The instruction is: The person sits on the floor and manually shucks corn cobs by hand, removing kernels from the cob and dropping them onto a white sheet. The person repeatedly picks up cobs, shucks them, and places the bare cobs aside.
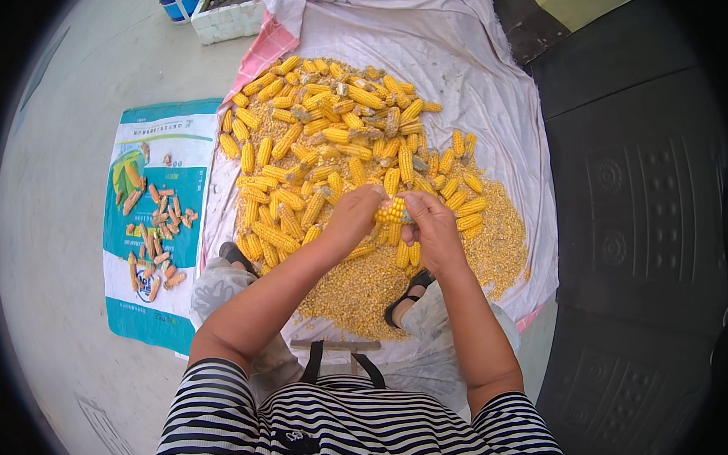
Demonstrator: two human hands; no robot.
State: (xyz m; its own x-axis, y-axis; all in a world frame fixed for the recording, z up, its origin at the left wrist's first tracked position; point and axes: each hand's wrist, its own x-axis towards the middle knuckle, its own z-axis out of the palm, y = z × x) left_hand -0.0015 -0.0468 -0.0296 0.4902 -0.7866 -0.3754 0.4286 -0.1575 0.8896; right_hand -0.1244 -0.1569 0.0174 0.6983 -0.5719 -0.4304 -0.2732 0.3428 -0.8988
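Note:
Between my two hands is an ear of yellow corn [391,212], partly stripped of kernels near its upper edge. My left hand [358,211] grips its left end, and the fingers of my right hand [430,225] close around the right end. Part of the ear is hidden behind my fingers. Beneath and beyond my hands spreads a heap of corn ears [330,132], some with dried grey tips. Loose corn kernels [354,297] cover the cloth between my feet and to the right.
A pale cloth sheet [473,73] lies under the corn. On the left, bare corncobs [159,216] rest on a printed teal-and-white sack [117,320]. A dark panelled surface [628,218] borders the right side. A white planter [227,21] and a blue bucket [179,6] stand at the top.

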